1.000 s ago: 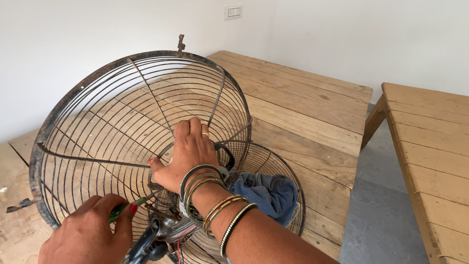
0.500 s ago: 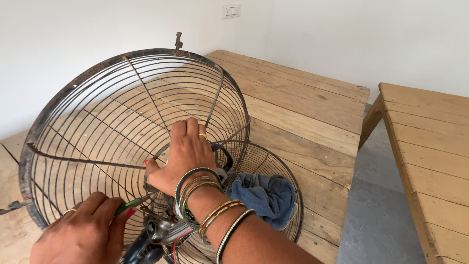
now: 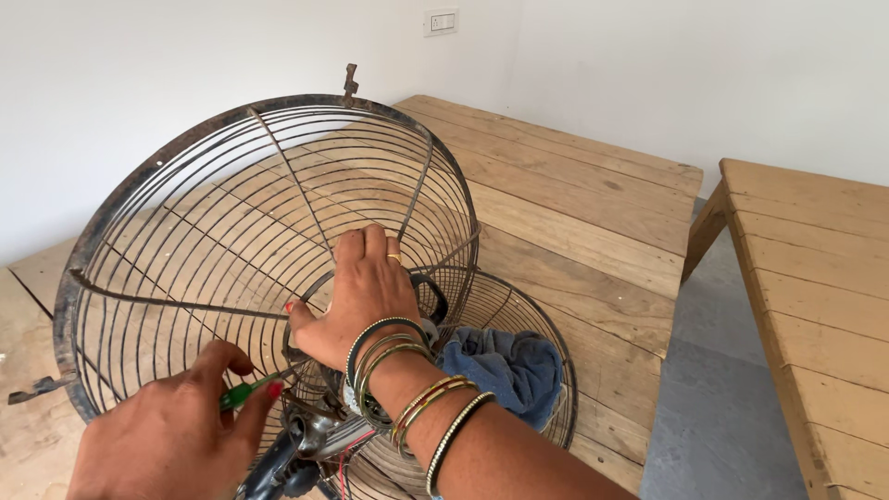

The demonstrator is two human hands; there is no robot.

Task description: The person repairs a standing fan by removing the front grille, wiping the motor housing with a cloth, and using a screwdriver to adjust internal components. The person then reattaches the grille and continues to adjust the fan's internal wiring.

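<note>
Since the earlier frame the left hand [image 3: 171,435] has crept up toward the hub. It pinches a green-handled tool [image 3: 243,393], tip aimed at the motor mount [image 3: 306,444], likely for a fastener. The right hand [image 3: 361,292] lies flat, fingers spread over the centre of the rear fan guard [image 3: 185,231], bracing it upright. Behind, a blue rag [image 3: 505,366] lies in the second guard [image 3: 546,343] on the wooden tabletop [image 3: 574,204], near its right edge.
</note>
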